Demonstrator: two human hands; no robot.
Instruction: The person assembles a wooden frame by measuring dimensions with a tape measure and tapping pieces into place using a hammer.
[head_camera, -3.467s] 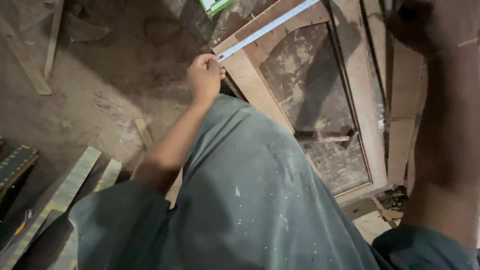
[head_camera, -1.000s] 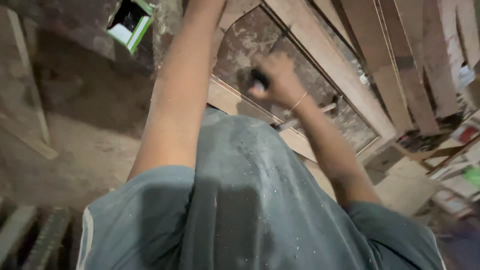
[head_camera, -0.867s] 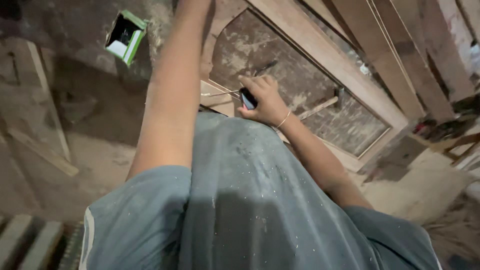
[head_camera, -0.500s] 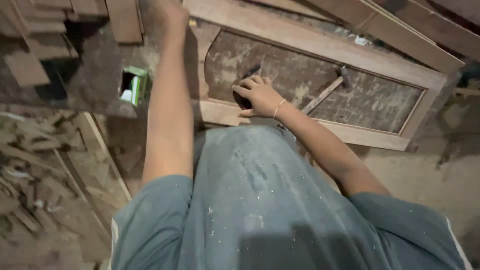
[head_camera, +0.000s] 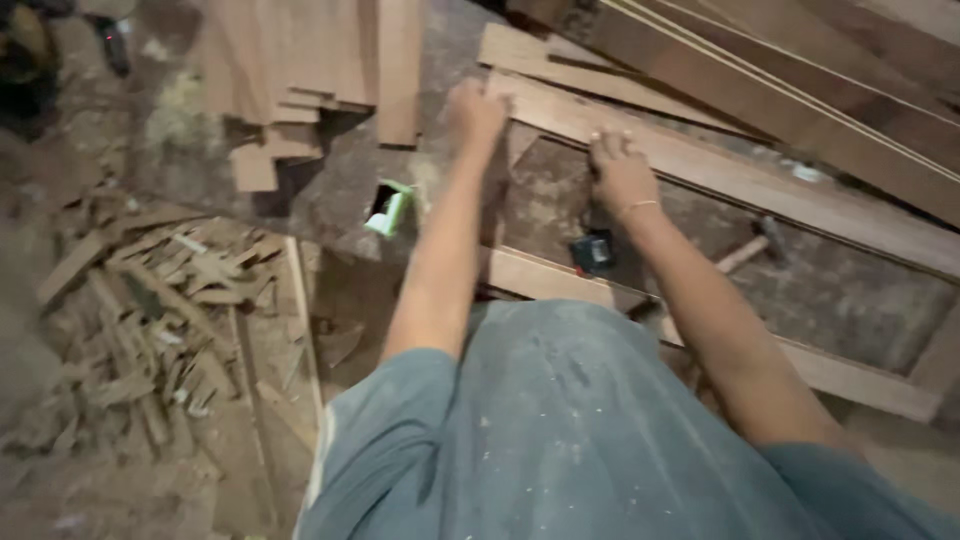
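Both hands flat, no grip: left hand (head_camera: 478, 112) and right hand (head_camera: 620, 170) press wooden frame (head_camera: 720, 175); tape measure (head_camera: 593, 252) below.

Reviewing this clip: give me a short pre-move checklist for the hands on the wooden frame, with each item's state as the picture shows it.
1. Left hand on the far rail of the rectangular wooden frame: ok, resting at its corner.
2. Right hand on the same rail: ok, fingers flat on it.
3. Both hands free of tools: ok, neither holds anything.
4. Small dark tape measure within reach: ok, lying inside the frame near the right wrist.
5. Wooden-handled hammer clear of hands: ok, lying apart to the right.
6. Frame joints tight: cannot tell.
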